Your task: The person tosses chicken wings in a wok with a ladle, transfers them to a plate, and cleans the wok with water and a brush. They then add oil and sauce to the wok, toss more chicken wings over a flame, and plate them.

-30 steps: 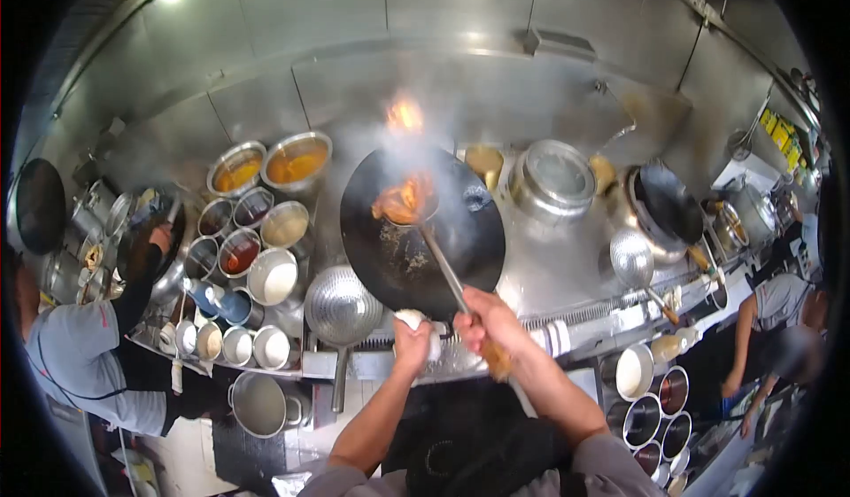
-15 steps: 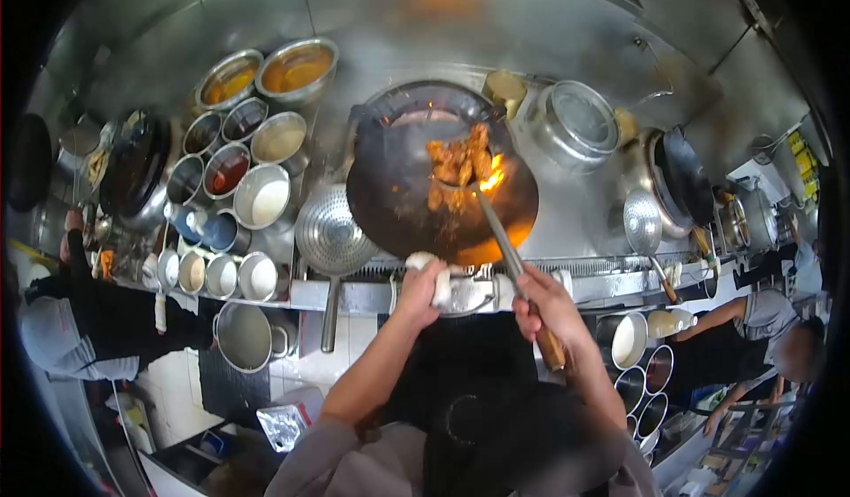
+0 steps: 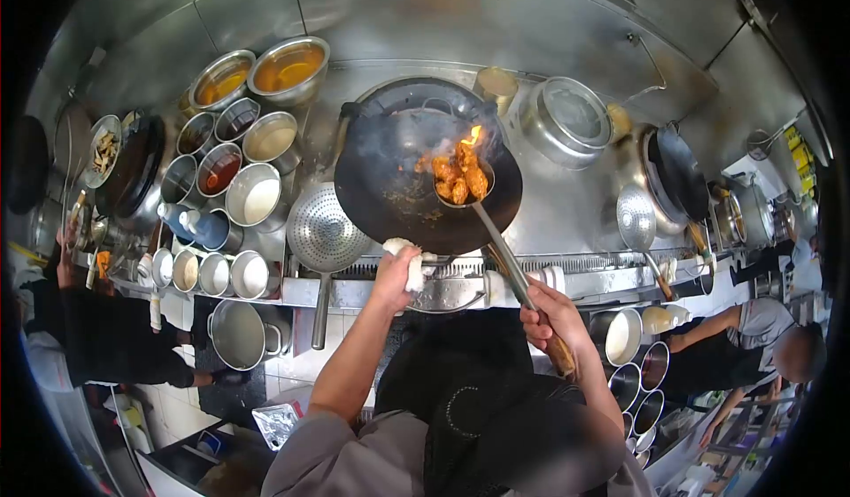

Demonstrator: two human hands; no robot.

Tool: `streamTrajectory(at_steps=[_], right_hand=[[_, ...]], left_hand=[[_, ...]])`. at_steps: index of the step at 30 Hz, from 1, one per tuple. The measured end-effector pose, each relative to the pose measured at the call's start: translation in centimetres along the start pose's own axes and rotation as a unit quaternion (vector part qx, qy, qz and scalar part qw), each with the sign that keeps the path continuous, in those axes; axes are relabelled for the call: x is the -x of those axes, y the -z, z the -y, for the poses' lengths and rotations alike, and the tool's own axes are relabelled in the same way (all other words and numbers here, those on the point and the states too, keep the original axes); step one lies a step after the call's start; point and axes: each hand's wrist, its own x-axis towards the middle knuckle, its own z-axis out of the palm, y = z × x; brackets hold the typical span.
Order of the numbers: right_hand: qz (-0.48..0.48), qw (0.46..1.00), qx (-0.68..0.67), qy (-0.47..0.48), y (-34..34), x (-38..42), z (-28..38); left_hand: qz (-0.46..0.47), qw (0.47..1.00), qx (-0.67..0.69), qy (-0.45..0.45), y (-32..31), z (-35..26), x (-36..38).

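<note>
My right hand [image 3: 553,311] is wrapped round the wooden handle of a long ladle [image 3: 498,242]. Browned, sauced pieces of food [image 3: 459,178], which look like chicken, fill its bowl over the right side of the dark wok [image 3: 381,187]. A small flame [image 3: 475,135] licks up just behind them, and thin smoke hangs over the wok. My left hand [image 3: 392,277] grips a folded white cloth [image 3: 414,275] at the wok's near edge; whether a wok handle lies under the cloth is hidden. Left of the wok rests a perforated strainer [image 3: 320,231].
Steel pots of sauces and powders crowd the left, including a white-filled pot [image 3: 258,198] and a bowl of orange liquid [image 3: 290,67]. A lidded pot [image 3: 567,123] stands right of the wok. Co-workers are at both sides, one by the tall pots [image 3: 653,366] at right.
The ladle with the food has come slightly nearer and up from the wok. The wok and my left hand have shifted left, and the flames at the wok's right have shrunk.
</note>
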Motion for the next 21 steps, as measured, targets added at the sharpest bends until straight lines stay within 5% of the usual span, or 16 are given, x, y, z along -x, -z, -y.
streamTrajectory(at_steps=[6, 9, 12, 16, 21], right_hand=[[0.008, 1.0, 0.008, -0.028, -0.5, 0.2, 1.9], [0.017, 0.997, -0.043, -0.067, -1.8, 1.1, 3.6], [0.068, 0.991, -0.085, -0.082, -1.2, 0.7, 3.6], [0.068, 0.99, -0.07, -0.103, 0.8, -0.4, 3.2], [0.071, 0.995, -0.024, -0.067, 3.0, -1.8, 2.1]], left_hand=[[-0.048, 0.907, -0.351, -0.229, 9.4, 8.1, -3.4], [-0.088, 0.872, -0.364, -0.315, 9.6, 8.1, -2.7], [-0.08, 0.892, -0.311, -0.318, 7.8, 8.5, -2.2], [-0.018, 0.997, -0.059, -0.05, 0.8, 4.8, 0.5], [-0.034, 0.999, -0.016, 0.025, -1.8, 4.2, 2.1]])
